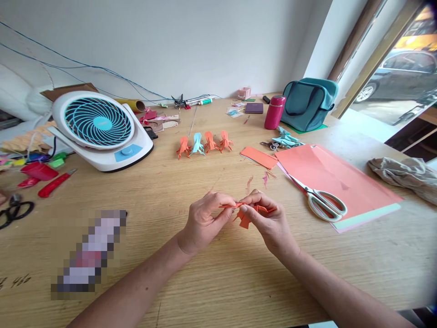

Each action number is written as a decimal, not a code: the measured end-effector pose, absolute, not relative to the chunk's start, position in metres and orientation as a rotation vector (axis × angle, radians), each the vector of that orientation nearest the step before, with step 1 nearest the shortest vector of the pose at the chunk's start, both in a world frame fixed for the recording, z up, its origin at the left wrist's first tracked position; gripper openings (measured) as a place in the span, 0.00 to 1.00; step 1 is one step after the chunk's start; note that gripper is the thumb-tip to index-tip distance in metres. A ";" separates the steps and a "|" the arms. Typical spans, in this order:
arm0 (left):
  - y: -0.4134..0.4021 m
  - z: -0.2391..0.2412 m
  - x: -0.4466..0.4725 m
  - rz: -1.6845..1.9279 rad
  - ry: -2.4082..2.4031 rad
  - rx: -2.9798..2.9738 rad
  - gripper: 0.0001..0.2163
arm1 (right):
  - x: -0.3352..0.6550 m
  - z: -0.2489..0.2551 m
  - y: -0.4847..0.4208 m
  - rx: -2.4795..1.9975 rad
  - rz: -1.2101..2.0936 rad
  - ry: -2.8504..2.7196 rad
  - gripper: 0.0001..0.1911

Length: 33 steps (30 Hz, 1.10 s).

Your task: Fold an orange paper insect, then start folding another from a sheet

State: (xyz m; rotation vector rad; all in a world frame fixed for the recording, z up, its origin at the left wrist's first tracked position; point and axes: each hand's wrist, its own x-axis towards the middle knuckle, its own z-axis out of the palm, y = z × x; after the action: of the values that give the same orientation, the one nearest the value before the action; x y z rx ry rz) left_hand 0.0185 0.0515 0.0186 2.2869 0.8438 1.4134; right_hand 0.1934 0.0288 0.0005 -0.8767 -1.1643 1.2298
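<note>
Both hands pinch one orange folded paper figure (244, 222) just above the wooden table. My left hand (207, 217) grips a thin strip of it between thumb and fingertips. My right hand (268, 221) holds its body, with thumb in front and fingers behind, so part of the paper is hidden. Beyond the hands, several small folded paper figures stand in a row: a light blue figure (197, 143) among orange ones such as the orange figure (183, 147) at the left end. Paper scraps (265, 178) lie just past my right hand.
White-handled scissors (326, 204) rest on coral paper sheets (341, 182) at right. Cut orange strips (259, 157) lie nearby. A pink bottle (275, 112) and teal bag (307, 105) stand behind. At left are a fan (102, 130), a red cutter (56, 183) and a blurred-out object (92, 253).
</note>
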 end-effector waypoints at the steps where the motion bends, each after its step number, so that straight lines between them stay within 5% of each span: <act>1: 0.051 0.018 0.019 1.406 0.845 2.284 0.07 | 0.194 0.000 0.029 -0.874 1.219 -1.170 0.09; 33: 0.048 0.014 0.020 1.493 0.740 2.237 0.11 | 0.194 0.000 0.028 -0.833 1.223 -1.224 0.06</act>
State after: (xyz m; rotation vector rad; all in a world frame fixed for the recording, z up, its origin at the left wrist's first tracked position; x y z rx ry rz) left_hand 0.0196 0.0482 0.0142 2.2372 0.7395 1.4929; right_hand 0.1937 0.0279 0.0000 -0.8328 -1.2242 1.2230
